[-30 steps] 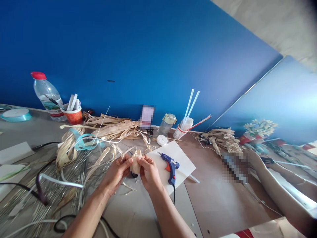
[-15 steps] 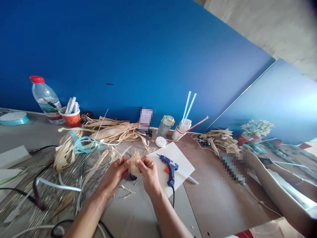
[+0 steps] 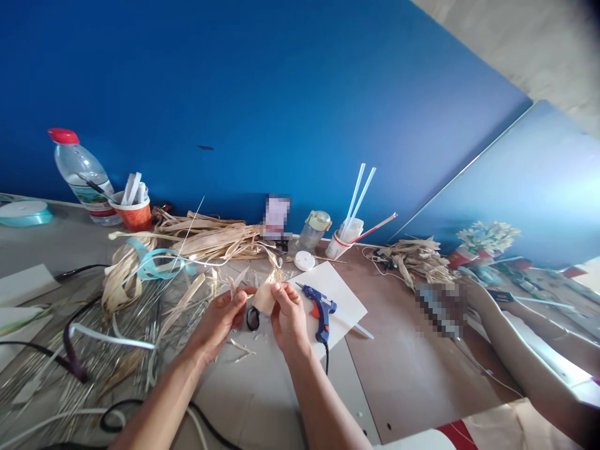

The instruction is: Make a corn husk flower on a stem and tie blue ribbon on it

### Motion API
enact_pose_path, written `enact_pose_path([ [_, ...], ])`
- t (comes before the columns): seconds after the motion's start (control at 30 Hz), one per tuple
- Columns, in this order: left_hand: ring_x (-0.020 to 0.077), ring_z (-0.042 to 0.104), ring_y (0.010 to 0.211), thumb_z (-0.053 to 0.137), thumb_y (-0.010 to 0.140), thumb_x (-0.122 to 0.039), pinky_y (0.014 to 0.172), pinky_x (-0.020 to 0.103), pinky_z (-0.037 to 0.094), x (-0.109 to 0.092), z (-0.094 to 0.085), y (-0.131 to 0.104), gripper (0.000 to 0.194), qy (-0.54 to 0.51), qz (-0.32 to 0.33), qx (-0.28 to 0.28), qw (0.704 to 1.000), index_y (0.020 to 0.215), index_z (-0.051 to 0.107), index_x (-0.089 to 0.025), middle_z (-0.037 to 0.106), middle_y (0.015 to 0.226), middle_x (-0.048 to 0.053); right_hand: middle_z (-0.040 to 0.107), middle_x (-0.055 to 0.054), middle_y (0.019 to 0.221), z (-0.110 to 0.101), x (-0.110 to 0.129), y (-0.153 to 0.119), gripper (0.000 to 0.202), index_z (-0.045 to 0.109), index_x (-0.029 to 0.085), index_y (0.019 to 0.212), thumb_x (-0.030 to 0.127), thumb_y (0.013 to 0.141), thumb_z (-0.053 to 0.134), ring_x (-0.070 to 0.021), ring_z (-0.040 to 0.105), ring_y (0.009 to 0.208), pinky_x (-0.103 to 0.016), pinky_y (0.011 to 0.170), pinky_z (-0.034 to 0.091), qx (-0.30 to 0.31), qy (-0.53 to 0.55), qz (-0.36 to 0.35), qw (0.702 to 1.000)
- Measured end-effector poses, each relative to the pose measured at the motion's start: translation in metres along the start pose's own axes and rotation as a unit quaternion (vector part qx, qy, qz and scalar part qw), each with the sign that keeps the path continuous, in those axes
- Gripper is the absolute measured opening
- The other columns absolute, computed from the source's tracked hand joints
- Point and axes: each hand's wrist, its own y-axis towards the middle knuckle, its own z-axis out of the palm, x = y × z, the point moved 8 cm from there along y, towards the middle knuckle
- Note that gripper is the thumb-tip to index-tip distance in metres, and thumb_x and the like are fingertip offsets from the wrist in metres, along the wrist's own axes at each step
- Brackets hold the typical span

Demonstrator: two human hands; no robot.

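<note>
A small pale piece of dried corn husk (image 3: pixel 265 299) is held above the table between my hands. My right hand (image 3: pixel 289 317) pinches it at its right side between thumb and fingers. At its left edge are the closed thumb and forefinger of my left hand (image 3: pixel 218 325); their exact grip is partly hidden. Just below the husk lies a black ring-shaped item (image 3: pixel 253 319). To the right of my right hand a blue glue gun (image 3: pixel 321 310) rests on a white sheet (image 3: pixel 349 299). Husk scraps (image 3: pixel 241 350) are scattered below my hands.
Husk bundles (image 3: pixel 220 240), teal ribbon (image 3: pixel 159 269) and thin wires (image 3: pixel 117 350) spread leftward. Along the blue wall stand a bottle (image 3: pixel 84 178), a red cup (image 3: pixel 134 215), a jar (image 3: pixel 314 231) and a white cup (image 3: pixel 338 245). At right is another person's arm (image 3: pixel 510 350).
The husk piece has turned and tilted in my right fingers. My left hand has shifted slightly left, off the husk's face to its edge, and the black ring-shaped item is now more exposed.
</note>
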Motion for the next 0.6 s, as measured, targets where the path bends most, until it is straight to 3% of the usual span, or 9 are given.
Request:
enact_pose_path([
  [0.1, 0.0087, 0.034, 0.048, 0.073, 0.065, -0.051, 0.047, 0.023, 0.024, 0.000, 0.009, -0.003, 0.039, 0.005, 0.000, 0.030, 1.000, 0.079, 0.068, -0.015, 0.049, 0.054, -0.003, 0.042, 0.006, 0.053, 0.008, 0.000, -0.004, 0.028, 0.050, 0.019, 0.061, 0.039, 0.066, 0.068, -0.0082, 0.034, 0.051, -0.022, 0.052, 0.032, 0.029, -0.026, -0.013, 0.999],
  [0.23, 0.0096, 0.038, 0.050, 0.076, 0.063, -0.044, 0.049, 0.023, 0.025, 0.004, 0.008, -0.001, 0.031, 0.016, -0.013, 0.015, 1.000, 0.071, 0.065, -0.016, 0.054, 0.058, -0.002, 0.047, 0.005, 0.055, 0.014, 0.000, -0.007, 0.024, 0.055, 0.017, 0.065, 0.038, 0.069, 0.066, -0.0092, 0.039, 0.052, -0.023, 0.054, 0.035, 0.060, -0.108, -0.030, 0.992],
  [0.37, 0.0069, 0.027, 0.044, 0.075, 0.063, -0.043, 0.046, 0.023, 0.020, 0.000, -0.008, 0.002, 0.033, 0.017, 0.000, -0.055, 0.998, 0.060, 0.054, -0.018, 0.039, 0.049, -0.008, 0.056, 0.001, 0.065, 0.013, 0.015, -0.008, 0.024, 0.061, 0.016, 0.082, 0.039, 0.077, 0.058, -0.0119, 0.048, 0.059, -0.024, 0.059, 0.040, 0.071, -0.236, -0.069, 0.967],
  [0.43, 0.0066, 0.026, 0.045, 0.076, 0.061, -0.041, 0.046, 0.023, 0.019, -0.006, -0.011, 0.001, 0.036, 0.028, 0.013, -0.070, 0.997, 0.058, 0.049, -0.018, 0.035, 0.049, -0.009, 0.061, -0.002, 0.075, 0.011, 0.029, -0.011, 0.021, 0.063, 0.016, 0.088, 0.034, 0.078, 0.057, -0.0142, 0.054, 0.066, -0.025, 0.064, 0.042, 0.054, -0.384, -0.101, 0.916],
  [0.53, 0.0075, 0.027, 0.047, 0.075, 0.061, -0.043, 0.048, 0.023, 0.021, -0.014, -0.009, -0.002, 0.039, 0.052, 0.023, -0.065, 0.996, 0.056, 0.045, -0.019, 0.035, 0.050, -0.009, 0.066, -0.007, 0.089, 0.012, 0.034, -0.016, 0.018, 0.066, 0.018, 0.090, 0.028, 0.078, 0.058, -0.0190, 0.060, 0.078, -0.028, 0.070, 0.043, 0.070, -0.614, -0.097, 0.780],
  [0.6, 0.0086, 0.029, 0.047, 0.074, 0.061, -0.045, 0.049, 0.024, 0.022, -0.015, -0.007, -0.004, 0.038, 0.068, 0.018, -0.059, 0.996, 0.056, 0.046, -0.020, 0.036, 0.049, -0.009, 0.067, -0.009, 0.096, 0.012, 0.028, -0.020, 0.021, 0.067, 0.018, 0.095, 0.030, 0.080, 0.057, -0.0220, 0.063, 0.081, -0.030, 0.070, 0.043, 0.102, -0.707, -0.072, 0.696],
])
